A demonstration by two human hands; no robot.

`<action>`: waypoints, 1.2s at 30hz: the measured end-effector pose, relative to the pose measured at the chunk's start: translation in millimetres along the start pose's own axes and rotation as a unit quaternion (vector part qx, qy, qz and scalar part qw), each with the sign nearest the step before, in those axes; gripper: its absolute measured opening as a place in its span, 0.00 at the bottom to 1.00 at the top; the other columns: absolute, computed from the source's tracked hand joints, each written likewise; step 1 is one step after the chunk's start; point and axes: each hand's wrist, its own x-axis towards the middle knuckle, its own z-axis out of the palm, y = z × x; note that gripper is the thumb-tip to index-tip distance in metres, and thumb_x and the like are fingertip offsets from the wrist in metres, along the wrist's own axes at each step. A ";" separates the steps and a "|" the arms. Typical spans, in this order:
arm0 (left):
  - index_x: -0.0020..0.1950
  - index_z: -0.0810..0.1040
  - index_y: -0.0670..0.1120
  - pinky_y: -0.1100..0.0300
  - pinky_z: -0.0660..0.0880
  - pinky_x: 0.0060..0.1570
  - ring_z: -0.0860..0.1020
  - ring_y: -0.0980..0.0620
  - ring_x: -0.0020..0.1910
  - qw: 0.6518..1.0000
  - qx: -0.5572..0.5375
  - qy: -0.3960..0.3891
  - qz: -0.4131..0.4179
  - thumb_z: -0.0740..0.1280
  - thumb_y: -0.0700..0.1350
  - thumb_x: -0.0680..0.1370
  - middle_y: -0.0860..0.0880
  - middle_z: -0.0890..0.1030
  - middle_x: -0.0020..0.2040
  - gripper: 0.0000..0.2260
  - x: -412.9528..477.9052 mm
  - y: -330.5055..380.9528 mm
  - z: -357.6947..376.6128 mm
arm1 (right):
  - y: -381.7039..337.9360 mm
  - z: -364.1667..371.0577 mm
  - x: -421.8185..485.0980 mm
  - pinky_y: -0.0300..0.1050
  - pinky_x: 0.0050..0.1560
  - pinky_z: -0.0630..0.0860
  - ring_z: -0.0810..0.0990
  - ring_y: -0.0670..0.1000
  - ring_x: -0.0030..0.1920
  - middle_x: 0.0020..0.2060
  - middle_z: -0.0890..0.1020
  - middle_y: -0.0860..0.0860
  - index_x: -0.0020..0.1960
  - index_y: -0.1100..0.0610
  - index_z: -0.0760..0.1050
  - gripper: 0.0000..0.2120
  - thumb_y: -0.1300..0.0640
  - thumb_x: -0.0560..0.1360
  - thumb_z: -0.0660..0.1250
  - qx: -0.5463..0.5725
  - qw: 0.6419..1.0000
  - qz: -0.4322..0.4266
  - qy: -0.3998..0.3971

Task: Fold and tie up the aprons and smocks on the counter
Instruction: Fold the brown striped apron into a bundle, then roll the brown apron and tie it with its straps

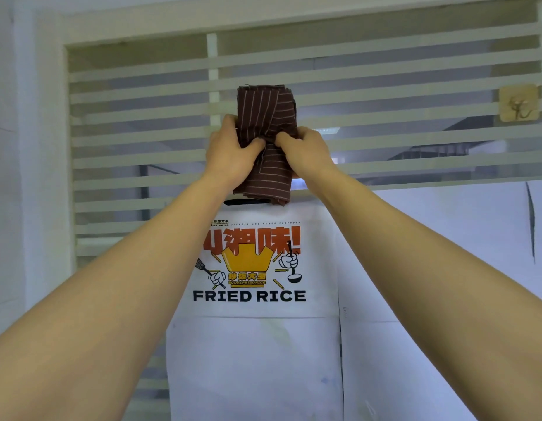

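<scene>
Brown striped apron [265,117]: folded into a compact bundle, held upright in the upper centre of the frame, in mid-air. It isn't resting on anything. No counter in view.

Step, as I read it: the fold is done and the tie-up is in progress. The bundle is cinched at its waist, with fabric bunching right where the 2 thumbs meet. I can't tell if a strap is already wrapped round it, because the hands cover that zone. No loose tie end is visible.

Next move probably needs:
- 1 hand to keep the waist clamped so the fold doesn't spring open
- the other hand to find the strap end and pull the knot snug
- the lower flap below the hands looks looser than the top half, so watch it for slipping

Left hand [230,153]: clenched on the bundle's left side, thumb pressed into the front at the waist, fingers curled behind.

Right hand [306,150]: grasping the right side at the same height, thumb pinching fabric just beside the left thumb.

Behind and just below the bundle: white apron [254,344] printed "FRIED RICE", hanging flat, its black loop [246,202] just under the bundle's bottom edge. Another white garment [430,268] is to its right. A frosted-stripe window [142,117] fills the upper frame, and a wall hook [518,104] sits at upper right.
</scene>
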 end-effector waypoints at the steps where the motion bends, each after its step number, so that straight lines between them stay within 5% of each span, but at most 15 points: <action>1: 0.63 0.69 0.47 0.43 0.74 0.59 0.75 0.45 0.60 1.000 0.001 -0.001 -0.003 0.67 0.52 0.72 0.47 0.78 0.59 0.22 0.0 1.4 -0.9 | 1.1 -0.5 -1.3 0.55 0.55 0.80 0.81 0.54 0.50 0.47 0.81 0.52 0.51 0.54 0.74 0.05 0.54 0.78 0.64 -0.004 1.000 -0.011 0.011; 5: 0.67 0.67 0.44 0.50 0.75 0.60 0.76 0.48 0.60 0.999 -0.018 0.011 -0.027 0.71 0.45 0.75 0.45 0.77 0.62 0.23 -6.5 4.5 -0.9 | 10.6 -1.4 -16.0 0.48 0.53 0.79 0.80 0.52 0.52 0.54 0.79 0.55 0.69 0.53 0.67 0.21 0.50 0.79 0.64 -0.029 0.996 -0.046 0.068; 11: 0.67 0.70 0.43 0.51 0.76 0.60 0.77 0.49 0.56 0.993 -0.061 0.027 -0.102 0.68 0.45 0.78 0.47 0.77 0.58 0.18 -35.4 9.6 0.6 | 19.8 -6.4 -49.3 0.53 0.59 0.78 0.79 0.55 0.56 0.57 0.78 0.57 0.72 0.55 0.65 0.23 0.52 0.79 0.65 -0.038 0.999 0.007 0.029; 14: 0.70 0.67 0.43 0.49 0.73 0.63 0.75 0.47 0.61 0.989 -0.048 0.028 -0.139 0.70 0.48 0.76 0.45 0.75 0.63 0.25 -50.5 17.3 -0.6 | 20.5 -14.1 -68.0 0.54 0.61 0.76 0.79 0.56 0.58 0.61 0.76 0.57 0.73 0.55 0.61 0.26 0.53 0.78 0.66 -0.045 0.997 0.062 -0.010; 16: 0.69 0.67 0.45 0.49 0.72 0.63 0.73 0.47 0.62 0.987 -0.028 0.053 -0.146 0.69 0.48 0.76 0.46 0.72 0.64 0.24 -74.3 18.9 -3.3 | 22.4 -24.9 -93.7 0.51 0.55 0.79 0.81 0.54 0.52 0.58 0.78 0.57 0.71 0.56 0.64 0.24 0.57 0.78 0.65 -0.038 0.994 0.098 -0.043; 19: 0.59 0.71 0.49 0.56 0.76 0.52 0.77 0.52 0.52 0.980 -0.070 0.066 -0.175 0.65 0.44 0.77 0.52 0.76 0.51 0.12 -141.9 14.5 -3.8 | 35.9 -46.0 -155.1 0.42 0.42 0.79 0.80 0.50 0.38 0.43 0.82 0.55 0.63 0.61 0.73 0.13 0.60 0.79 0.63 -0.022 0.982 0.143 -0.123; 22: 0.48 0.77 0.46 0.60 0.71 0.40 0.76 0.54 0.38 0.965 -0.098 -0.064 -0.234 0.64 0.42 0.79 0.50 0.80 0.42 0.03 -234.7 0.2 5.2 | 74.0 -64.9 -229.2 0.39 0.39 0.79 0.80 0.49 0.37 0.40 0.83 0.55 0.57 0.63 0.78 0.10 0.59 0.80 0.63 -0.030 0.963 0.188 -0.191; 26: 0.51 0.79 0.43 0.61 0.72 0.37 0.76 0.52 0.35 0.912 -0.098 -0.231 -0.326 0.64 0.41 0.79 0.46 0.81 0.42 0.05 -373.4 -38.5 21.5 | 151.5 -85.7 -339.0 0.38 0.39 0.79 0.81 0.48 0.37 0.41 0.83 0.54 0.55 0.62 0.79 0.10 0.59 0.80 0.62 -0.057 0.933 0.278 -0.222; 29: 0.50 0.79 0.42 0.60 0.74 0.40 0.76 0.52 0.34 0.862 -0.099 -0.297 -0.398 0.64 0.41 0.80 0.45 0.82 0.42 0.05 -464.7 -65.9 36.3 | 204.2 -94.4 -422.0 0.38 0.37 0.78 0.80 0.46 0.34 0.39 0.82 0.54 0.53 0.61 0.78 0.08 0.60 0.81 0.62 -0.057 0.907 0.358 -0.214; 32: 0.47 0.78 0.40 0.65 0.72 0.31 0.74 0.53 0.33 0.814 -0.094 -0.354 -0.451 0.64 0.41 0.80 0.45 0.80 0.39 0.06 -543.7 -73.9 43.8 | 233.7 -106.6 -494.7 0.36 0.33 0.76 0.79 0.43 0.29 0.38 0.82 0.56 0.53 0.63 0.78 0.07 0.61 0.81 0.62 -0.065 0.871 0.438 -0.210; 36: 0.43 0.78 0.39 0.64 0.71 0.31 0.75 0.52 0.33 0.752 -0.073 -0.424 -0.500 0.64 0.40 0.80 0.45 0.80 0.38 0.08 -630.8 -78.4 55.4 | 260.1 -147.7 -578.7 0.36 0.34 0.77 0.78 0.49 0.33 0.41 0.81 0.60 0.53 0.69 0.78 0.11 0.61 0.80 0.63 -0.106 0.827 0.514 -0.200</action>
